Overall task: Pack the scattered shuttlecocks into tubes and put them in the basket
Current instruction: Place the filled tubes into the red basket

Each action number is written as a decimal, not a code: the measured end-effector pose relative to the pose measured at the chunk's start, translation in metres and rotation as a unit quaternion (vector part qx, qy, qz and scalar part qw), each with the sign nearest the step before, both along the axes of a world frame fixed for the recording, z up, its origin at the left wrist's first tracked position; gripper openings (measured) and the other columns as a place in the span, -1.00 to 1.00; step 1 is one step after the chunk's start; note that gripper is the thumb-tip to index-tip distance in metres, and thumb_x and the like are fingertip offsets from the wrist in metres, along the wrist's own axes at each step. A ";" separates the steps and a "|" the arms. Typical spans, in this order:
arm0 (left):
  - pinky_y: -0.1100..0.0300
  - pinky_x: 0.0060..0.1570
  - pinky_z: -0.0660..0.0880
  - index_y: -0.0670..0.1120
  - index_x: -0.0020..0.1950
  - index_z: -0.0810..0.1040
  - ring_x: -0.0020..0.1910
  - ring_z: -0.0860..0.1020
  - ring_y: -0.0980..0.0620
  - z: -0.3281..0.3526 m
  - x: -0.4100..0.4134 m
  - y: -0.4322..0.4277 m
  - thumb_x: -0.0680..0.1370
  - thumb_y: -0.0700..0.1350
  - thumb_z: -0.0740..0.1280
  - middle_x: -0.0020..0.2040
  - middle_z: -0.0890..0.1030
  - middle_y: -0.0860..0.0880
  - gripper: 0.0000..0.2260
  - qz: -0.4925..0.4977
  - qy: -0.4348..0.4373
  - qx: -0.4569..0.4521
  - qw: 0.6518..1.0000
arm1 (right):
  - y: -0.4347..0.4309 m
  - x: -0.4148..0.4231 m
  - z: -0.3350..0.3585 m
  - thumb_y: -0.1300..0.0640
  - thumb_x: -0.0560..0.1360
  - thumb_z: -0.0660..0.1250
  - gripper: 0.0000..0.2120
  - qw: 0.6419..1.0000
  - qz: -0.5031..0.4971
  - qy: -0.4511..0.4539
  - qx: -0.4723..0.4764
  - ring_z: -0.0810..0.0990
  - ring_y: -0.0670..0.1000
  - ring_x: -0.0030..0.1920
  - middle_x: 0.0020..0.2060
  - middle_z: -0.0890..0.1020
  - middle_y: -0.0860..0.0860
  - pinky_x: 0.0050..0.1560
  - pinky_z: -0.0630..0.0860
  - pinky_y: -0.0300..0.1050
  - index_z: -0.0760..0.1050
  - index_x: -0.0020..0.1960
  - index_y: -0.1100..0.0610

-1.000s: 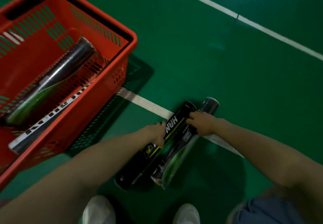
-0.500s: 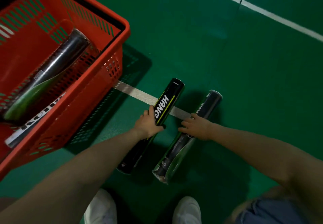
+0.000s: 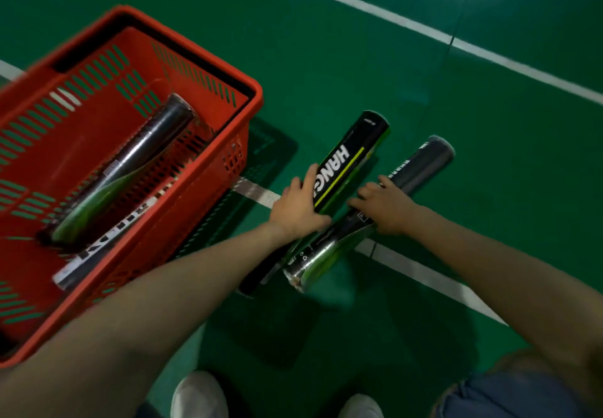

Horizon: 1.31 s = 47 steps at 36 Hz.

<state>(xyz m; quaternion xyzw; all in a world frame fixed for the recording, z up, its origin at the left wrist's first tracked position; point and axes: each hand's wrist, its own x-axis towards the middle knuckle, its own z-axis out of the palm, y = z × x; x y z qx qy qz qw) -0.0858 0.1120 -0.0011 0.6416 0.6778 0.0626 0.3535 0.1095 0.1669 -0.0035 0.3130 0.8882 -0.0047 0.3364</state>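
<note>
My left hand is wrapped around the middle of a black shuttlecock tube with white lettering and a yellow stripe; its far end is raised off the floor. Just right of it, my right hand grips a dark glossy tube whose near end shows green. The two tubes lie side by side, both pointing away to the upper right. The red plastic basket stands to the left and holds two tubes: a dark glossy one and a black-and-white one. No loose shuttlecocks show.
The floor is green court surface with a white line passing under the tubes and another white line farther off. My two white shoes are at the bottom edge, close to the tubes.
Both hands have lifted and drawn the two tubes closer together, the lettered tube's far end rising. The view has shifted, bringing more of the basket into sight.
</note>
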 end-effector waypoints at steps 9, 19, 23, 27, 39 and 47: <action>-0.08 0.13 0.42 0.06 0.54 -0.15 0.28 0.36 -0.23 0.112 -0.036 0.055 0.36 0.13 0.44 0.32 0.32 -0.19 -0.03 -0.056 0.131 0.105 0.984 | 0.048 -0.027 0.102 -0.01 0.33 0.44 -0.18 0.989 -0.080 0.113 0.048 0.30 0.10 0.34 0.32 0.39 0.06 0.41 0.12 0.11 0.15 0.49 -0.05; -0.01 -0.04 0.42 0.08 0.54 -0.13 0.20 0.42 -0.23 0.176 -0.138 0.061 0.39 0.16 0.39 0.29 0.36 -0.17 -0.09 -0.008 0.201 0.118 0.972 | 0.074 -0.090 0.169 0.01 0.31 0.46 -0.22 0.979 -0.018 0.174 0.106 0.32 0.08 0.32 0.27 0.42 0.03 0.44 0.03 0.08 0.21 0.46 -0.07; -0.05 0.05 0.44 0.10 0.54 -0.13 0.23 0.41 -0.22 0.168 -0.188 0.052 0.39 0.10 0.42 0.31 0.34 -0.17 -0.09 0.012 0.226 0.082 0.971 | 0.072 -0.120 0.178 0.05 0.32 0.44 -0.25 0.978 0.034 0.180 0.100 0.30 0.05 0.34 0.26 0.41 0.00 0.46 -0.06 0.07 0.23 0.45 -0.10; -0.08 0.10 0.47 0.12 0.53 -0.17 0.24 0.40 -0.24 0.141 -0.234 0.033 0.40 0.05 0.43 0.36 0.31 -0.20 -0.08 0.054 0.199 0.040 0.978 | 0.067 -0.151 0.179 0.07 0.33 0.44 -0.25 0.975 0.091 0.183 0.085 0.28 0.04 0.37 0.29 0.40 -0.01 0.47 -0.10 0.09 0.22 0.45 -0.12; -0.10 0.10 0.49 0.11 0.53 -0.20 0.22 0.41 -0.19 0.095 -0.292 0.002 0.40 0.02 0.45 0.33 0.32 -0.18 -0.04 0.143 0.140 0.060 0.978 | 0.066 -0.220 0.192 0.26 0.37 0.35 -0.28 0.967 0.170 0.183 0.043 0.17 -0.02 0.45 0.37 0.34 -0.06 0.48 -0.19 0.13 0.24 0.45 -0.10; -0.07 0.10 0.48 0.07 0.53 -0.28 0.21 0.40 -0.16 0.069 -0.322 -0.016 0.41 0.13 0.41 0.28 0.34 -0.15 -0.02 0.097 0.246 0.073 0.962 | 0.076 -0.249 0.191 0.21 0.38 0.37 -0.34 0.967 0.181 0.180 0.020 0.15 -0.01 0.46 0.37 0.35 -0.06 0.47 -0.20 0.14 0.27 0.43 -0.09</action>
